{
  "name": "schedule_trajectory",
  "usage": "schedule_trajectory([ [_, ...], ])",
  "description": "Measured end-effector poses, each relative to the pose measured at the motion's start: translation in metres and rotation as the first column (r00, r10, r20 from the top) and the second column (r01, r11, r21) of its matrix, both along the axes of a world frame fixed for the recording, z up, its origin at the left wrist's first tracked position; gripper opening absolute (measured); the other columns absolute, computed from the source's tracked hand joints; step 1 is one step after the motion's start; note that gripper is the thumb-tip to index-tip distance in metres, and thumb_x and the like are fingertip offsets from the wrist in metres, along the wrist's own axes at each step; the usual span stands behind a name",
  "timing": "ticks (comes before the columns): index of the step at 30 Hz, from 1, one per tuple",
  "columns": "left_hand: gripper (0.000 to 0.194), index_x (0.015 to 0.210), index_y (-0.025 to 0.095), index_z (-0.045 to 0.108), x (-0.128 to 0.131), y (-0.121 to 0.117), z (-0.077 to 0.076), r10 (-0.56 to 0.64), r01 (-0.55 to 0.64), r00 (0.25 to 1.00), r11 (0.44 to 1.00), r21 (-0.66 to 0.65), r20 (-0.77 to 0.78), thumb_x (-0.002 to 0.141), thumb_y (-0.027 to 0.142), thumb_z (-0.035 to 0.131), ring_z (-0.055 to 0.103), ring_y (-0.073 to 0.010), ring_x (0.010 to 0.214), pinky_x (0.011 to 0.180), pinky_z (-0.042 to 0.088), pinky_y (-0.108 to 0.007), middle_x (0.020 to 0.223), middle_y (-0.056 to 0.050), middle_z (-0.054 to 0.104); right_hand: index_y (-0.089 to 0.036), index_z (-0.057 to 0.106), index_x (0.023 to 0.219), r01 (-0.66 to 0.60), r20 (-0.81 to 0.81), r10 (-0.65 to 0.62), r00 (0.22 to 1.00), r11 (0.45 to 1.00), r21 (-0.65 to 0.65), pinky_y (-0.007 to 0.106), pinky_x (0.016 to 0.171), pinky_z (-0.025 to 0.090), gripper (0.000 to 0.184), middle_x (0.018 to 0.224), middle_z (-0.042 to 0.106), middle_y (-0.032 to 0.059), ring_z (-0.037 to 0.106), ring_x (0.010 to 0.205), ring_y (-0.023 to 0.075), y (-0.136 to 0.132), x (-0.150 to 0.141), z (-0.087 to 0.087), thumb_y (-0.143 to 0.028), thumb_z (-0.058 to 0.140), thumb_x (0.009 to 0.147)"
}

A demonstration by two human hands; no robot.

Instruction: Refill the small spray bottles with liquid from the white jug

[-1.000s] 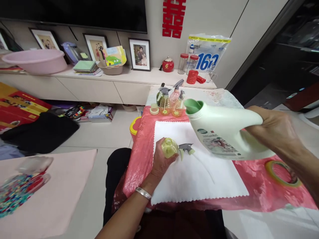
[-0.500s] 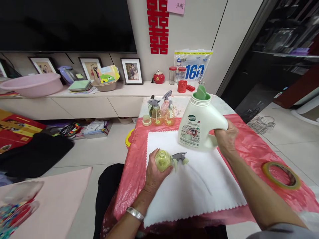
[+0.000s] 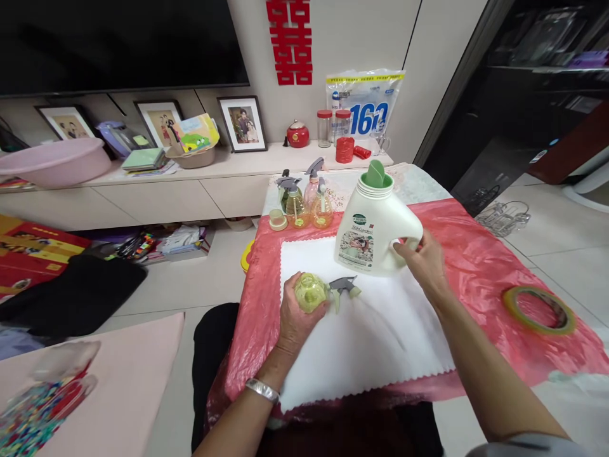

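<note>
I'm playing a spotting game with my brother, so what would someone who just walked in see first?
Probably the big white jug with a green spout, upright on the white cloth, the right hand at its handle. Next might come the shiny red plastic sheet under that cloth, and the small yellow-green bottle in the left hand. Higher up, red paper characters stand out on the pale wall.

I get bright, even light indoors; the red plastic sheet [image 3: 476,254] glints; soft shadow greys the white cloth [image 3: 361,355]; lower-left coloured bits [image 3: 28,412] blur.
</note>
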State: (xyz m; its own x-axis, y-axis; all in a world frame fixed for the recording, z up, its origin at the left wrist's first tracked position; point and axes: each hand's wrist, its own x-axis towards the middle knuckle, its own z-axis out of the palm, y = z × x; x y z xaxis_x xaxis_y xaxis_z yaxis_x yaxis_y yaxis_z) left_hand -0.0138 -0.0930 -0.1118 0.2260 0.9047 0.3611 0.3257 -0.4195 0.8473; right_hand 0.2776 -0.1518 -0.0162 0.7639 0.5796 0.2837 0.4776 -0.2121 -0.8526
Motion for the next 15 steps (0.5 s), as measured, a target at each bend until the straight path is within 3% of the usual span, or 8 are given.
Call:
schedule_trajectory([
  [3,0.085,0.137,0.021,0.043,0.0,0.0,0.001,0.003,-0.003,1.0,1.0,-0.02,0.009,0.068,0.05,0.084,0.065,-0.0321,0.119,0.101,0.054,-0.05,0.129,-0.016,0.064,-0.021,0.061,0.127,0.088,0.043,-0.088,0.995,0.996,-0.017,0.043,0.087,0.052,0.059,0.126,0.062,0.0119,0.062,0.107,0.0268,-0.034,-0.019,-0.008,-0.039,0.068,0.071],
  [6,0.084,0.136,0.022,0.044,0.0,0.0,0.002,-0.006,0.006,1.0,1.0,-0.001,0.022,0.068,0.05,0.084,0.064,-0.0315,0.12,0.102,0.053,-0.049,0.128,-0.015,0.063,-0.015,0.062,0.117,0.123,0.049,-0.12,0.992,0.99,-0.062,0.043,0.082,0.054,0.047,0.113,0.064,0.0146,0.063,0.098,0.0253,-0.059,-0.044,-0.025,-0.047,0.056,0.083],
  [8,0.083,0.135,0.022,0.044,-0.001,-0.001,0.003,-0.016,0.015,0.999,1.0,0.012,0.032,0.068,0.05,0.085,0.064,-0.0312,0.12,0.102,0.053,-0.048,0.128,-0.015,0.064,-0.016,0.065,0.106,0.008,0.049,-0.001,0.999,0.989,-0.147,0.04,0.075,0.054,0.041,0.099,0.067,0.0111,0.063,0.085,0.0232,-0.064,-0.062,-0.035,-0.049,0.055,0.084],
  [10,0.084,0.135,0.022,0.044,-0.001,-0.001,0.004,-0.023,0.023,0.999,1.0,0.004,0.041,0.067,0.05,0.085,0.065,-0.031,0.119,0.102,0.054,-0.048,0.128,-0.015,0.064,-0.017,0.067,0.104,-0.13,0.062,0.149,0.987,0.962,-0.24,0.038,0.072,0.053,0.036,0.098,0.067,0.0095,0.062,0.081,0.0221,-0.06,-0.08,-0.04,-0.046,0.058,0.084],
  [12,0.085,0.136,0.02,0.044,-0.002,-0.001,0.005,-0.021,0.021,0.999,1.0,-0.018,0.047,0.067,0.051,0.084,0.066,-0.0312,0.117,0.1,0.055,-0.047,0.127,-0.016,0.065,-0.017,0.067,0.107,-0.217,0.09,0.258,0.962,0.921,-0.323,0.04,0.077,0.051,0.032,0.104,0.067,0.0108,0.062,0.088,0.0241,-0.051,-0.095,-0.042,-0.039,0.061,0.084],
  [15,0.086,0.135,0.019,0.045,-0.002,-0.002,0.005,-0.005,0.008,0.998,0.999,-0.039,0.057,0.066,0.054,0.084,0.068,-0.0314,0.113,0.096,0.057,-0.047,0.124,-0.016,0.067,-0.015,0.067,0.099,-0.253,0.134,0.336,0.932,0.87,-0.423,0.043,0.083,0.046,0.021,0.1,0.064,0.0137,0.058,0.098,0.0305,-0.035,-0.114,-0.04,-0.028,0.064,0.084],
])
